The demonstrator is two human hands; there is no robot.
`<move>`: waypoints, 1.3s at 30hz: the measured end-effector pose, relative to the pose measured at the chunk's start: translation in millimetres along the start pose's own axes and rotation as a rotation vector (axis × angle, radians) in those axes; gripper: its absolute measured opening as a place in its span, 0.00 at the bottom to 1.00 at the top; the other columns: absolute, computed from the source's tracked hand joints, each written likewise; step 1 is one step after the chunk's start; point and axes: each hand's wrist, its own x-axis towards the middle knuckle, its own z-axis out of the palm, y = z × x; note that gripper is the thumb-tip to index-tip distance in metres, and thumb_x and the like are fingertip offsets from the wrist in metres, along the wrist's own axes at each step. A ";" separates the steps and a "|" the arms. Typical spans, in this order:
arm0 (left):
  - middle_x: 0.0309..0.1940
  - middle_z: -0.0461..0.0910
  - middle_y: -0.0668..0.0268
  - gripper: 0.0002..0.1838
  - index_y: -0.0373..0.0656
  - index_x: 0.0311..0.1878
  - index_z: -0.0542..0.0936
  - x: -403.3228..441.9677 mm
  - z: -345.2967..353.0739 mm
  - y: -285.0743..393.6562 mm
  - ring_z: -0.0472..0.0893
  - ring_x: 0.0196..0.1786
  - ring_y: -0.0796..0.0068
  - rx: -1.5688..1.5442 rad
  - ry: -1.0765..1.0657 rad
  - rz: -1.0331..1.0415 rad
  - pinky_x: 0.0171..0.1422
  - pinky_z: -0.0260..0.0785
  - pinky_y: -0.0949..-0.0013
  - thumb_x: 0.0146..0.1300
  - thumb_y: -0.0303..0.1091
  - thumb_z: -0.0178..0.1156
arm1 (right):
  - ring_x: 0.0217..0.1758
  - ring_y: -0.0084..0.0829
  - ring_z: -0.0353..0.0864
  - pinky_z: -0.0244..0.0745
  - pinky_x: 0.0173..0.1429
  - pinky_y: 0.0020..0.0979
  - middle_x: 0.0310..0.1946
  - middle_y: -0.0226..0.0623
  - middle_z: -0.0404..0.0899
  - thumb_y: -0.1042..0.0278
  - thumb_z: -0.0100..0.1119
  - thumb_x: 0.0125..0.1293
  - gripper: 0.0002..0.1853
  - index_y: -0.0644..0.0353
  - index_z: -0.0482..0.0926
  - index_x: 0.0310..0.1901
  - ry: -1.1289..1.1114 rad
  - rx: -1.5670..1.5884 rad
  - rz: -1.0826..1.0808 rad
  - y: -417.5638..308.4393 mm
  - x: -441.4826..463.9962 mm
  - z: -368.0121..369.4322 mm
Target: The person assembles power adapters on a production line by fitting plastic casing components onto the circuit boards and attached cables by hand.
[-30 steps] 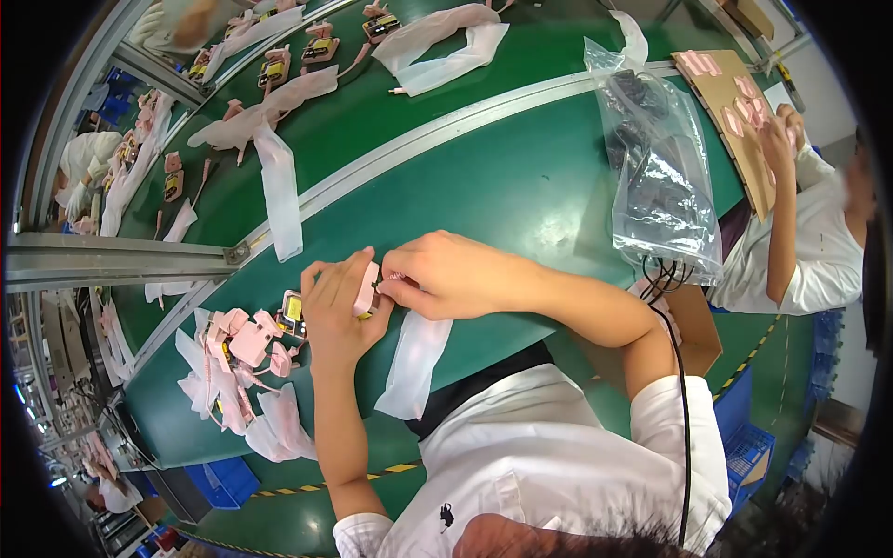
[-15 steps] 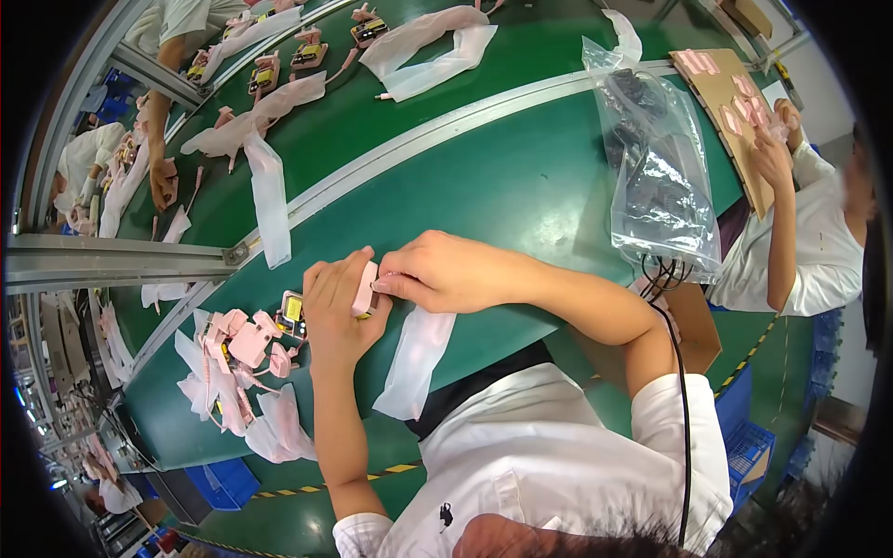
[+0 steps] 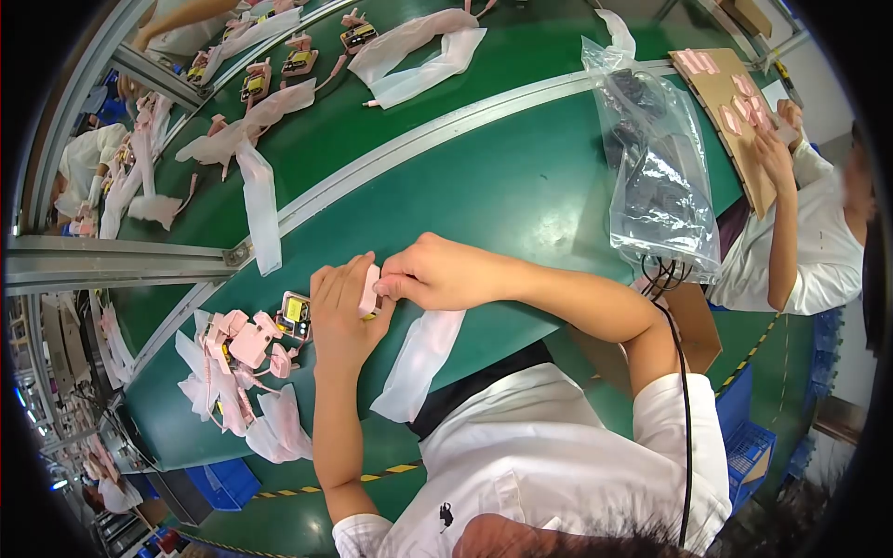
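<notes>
My left hand (image 3: 342,302) is wrapped round a pink power adapter (image 3: 370,290) just above the green bench. At the adapter's right side, the fingers of my right hand (image 3: 423,274) are pinched against its edge; whether they hold a small part is hidden. Beneath my right hand a white plastic sleeve (image 3: 420,358) hangs toward the bench's near edge. Left of my left hand lies an opened adapter (image 3: 296,314) with a yellow-topped component showing. Beside it sits a pile of pink adapters (image 3: 249,344) with cords and white sleeves.
Past a metal rail (image 3: 446,126), a green conveyor (image 3: 372,139) carries several open adapters and sleeved cords. A clear bag of black cables (image 3: 660,177) lies on the right. There a co-worker's hand (image 3: 772,153) touches a cardboard sheet (image 3: 726,121) holding pink pieces.
Adapters and sleeves on the conveyor have slid slightly left. My hands and the held adapter have shifted a little right. A co-worker's arm at upper left has drawn back from the conveyor.
</notes>
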 end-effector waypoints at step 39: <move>0.46 0.85 0.57 0.30 0.35 0.56 0.80 2.3 -3.8 5.7 0.84 0.46 0.61 0.095 -0.111 0.029 0.54 0.70 0.56 0.48 0.30 0.76 | 0.17 0.15 0.46 0.40 0.20 0.26 0.16 0.19 0.55 0.60 0.48 0.76 0.18 0.53 0.68 0.25 -0.133 0.996 0.617 -0.6 2.0 10.0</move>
